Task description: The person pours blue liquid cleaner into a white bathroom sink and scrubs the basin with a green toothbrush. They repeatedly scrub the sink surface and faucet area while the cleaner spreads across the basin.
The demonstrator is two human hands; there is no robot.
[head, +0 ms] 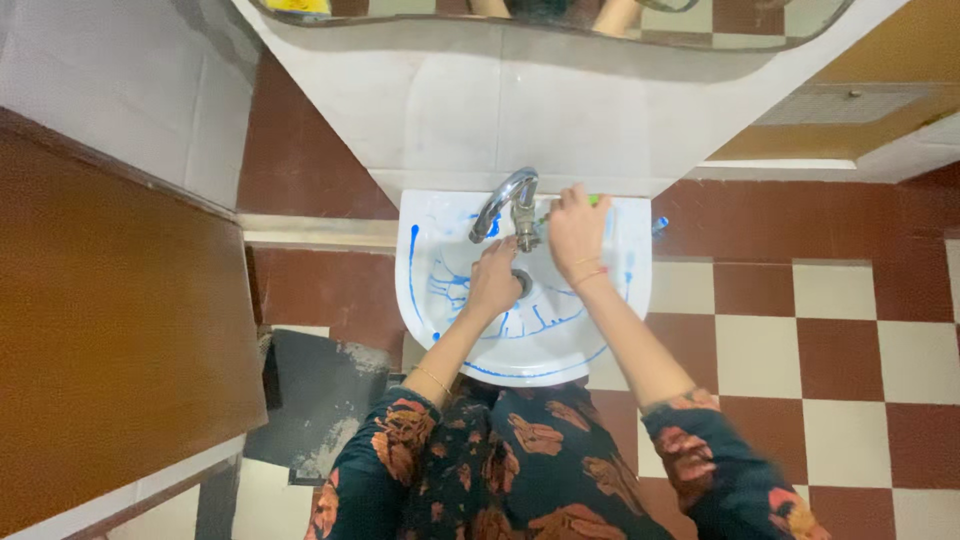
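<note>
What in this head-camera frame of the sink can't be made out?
- Left hand: it covers most of the drain; what its grip holds, if anything, is hidden.
- Right hand: only a green tip of its item shows past the fingers.
- Small blue object by the washbasin rim: too small to identify.
- Mirror: cut off by the top edge.

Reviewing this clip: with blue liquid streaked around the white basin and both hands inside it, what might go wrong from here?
1. The left hand rests in the blue liquid streaks inside the white ceramic wash basin; bare skin may get irritated.
2. The right hand reaches past the chrome tap toward a small green object on the rim; it might get knocked off.
</note>
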